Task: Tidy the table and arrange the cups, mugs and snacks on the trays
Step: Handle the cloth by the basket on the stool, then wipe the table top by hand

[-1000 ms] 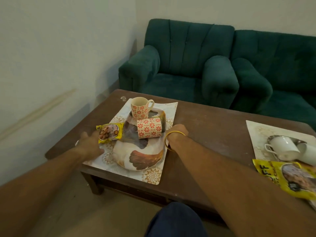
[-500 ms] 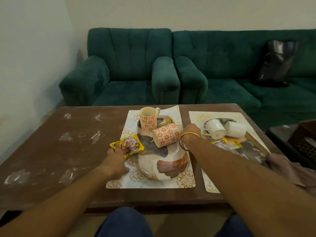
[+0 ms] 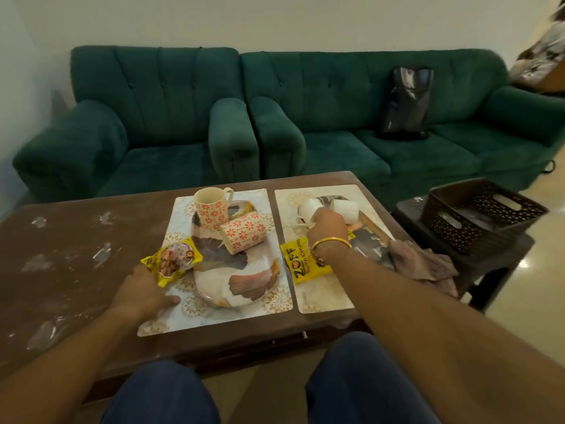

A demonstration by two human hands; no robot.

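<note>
Left hand point(image 3: 143, 296) is lying flat, fingers spread, on the left mat's point(image 3: 171, 319) near edge beside a snack packet point(image 3: 172, 260). Right hand point(image 3: 327, 223) is curling around a white cup point(image 3: 308, 206) at the right tray's point(image 3: 371, 249) far end.

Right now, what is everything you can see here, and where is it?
table: 1, brown, front
placemats: 2, pale patterned, side by side on table
trays: 2, one per placemat
floral mugs: 2, orange-white, left tray, one upright, one lying
white cups: 2, right tray, lying
snack packets: 2, yellow, one by each tray
cloth: 1, brownish, table's right edge
basket: 1, dark, side stool
sofas: 2, green, behind
bag: 1, black, right sofa
left hand: on left placemat
right hand: at white cups
</note>
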